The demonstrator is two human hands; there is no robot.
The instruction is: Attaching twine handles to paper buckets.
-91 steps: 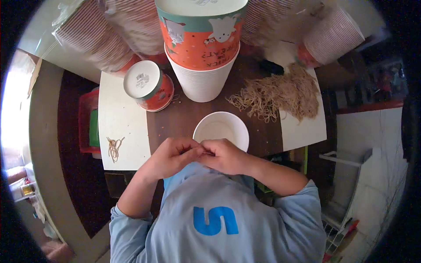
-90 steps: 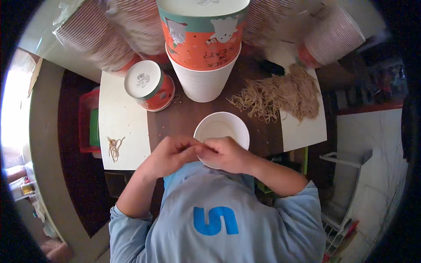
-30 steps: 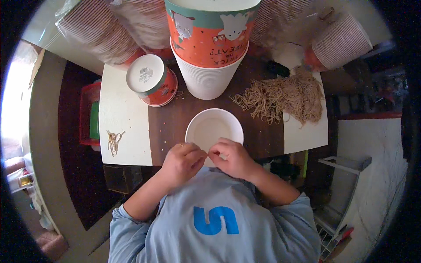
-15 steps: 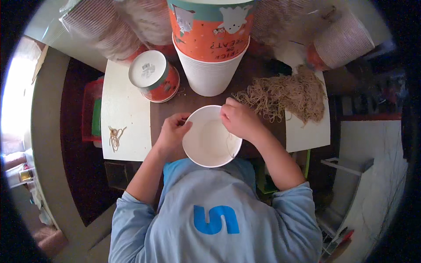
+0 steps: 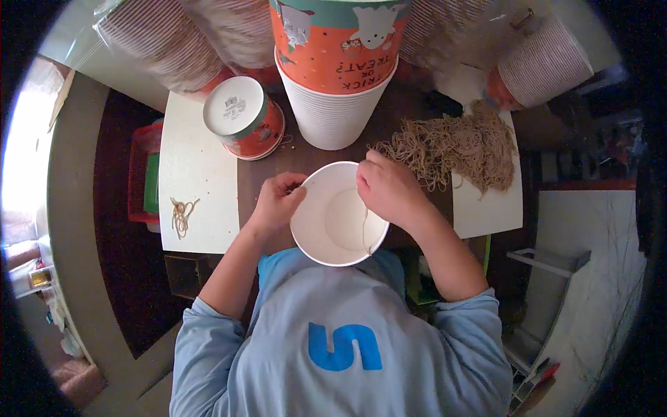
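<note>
A white paper bucket (image 5: 344, 221) is in front of my body with its mouth turned up toward me. My left hand (image 5: 276, 205) pinches its rim on the left side, thumb and fingers closed together. At the rim's upper right, my right hand (image 5: 396, 189) has its fingers closed on a thin tan string (image 5: 366, 233), which hangs down along the inside of the bucket toward the near rim. The fingertips of the right hand are partly hidden, so how the string meets the rim there cannot be made out.
Beyond the bucket rises a tall stack of nested paper buckets (image 5: 332, 115). An orange bucket (image 5: 260, 132) stands upside down to its left. A tangled heap of tan string (image 5: 462, 149) lies at the right, a small bunch (image 5: 182, 217) at the left. Wrapped bucket stacks (image 5: 163, 48) line the back.
The bucket has tipped slightly, showing more of its inner wall. My right hand has shifted a little to the right, and more of the string shows inside.
</note>
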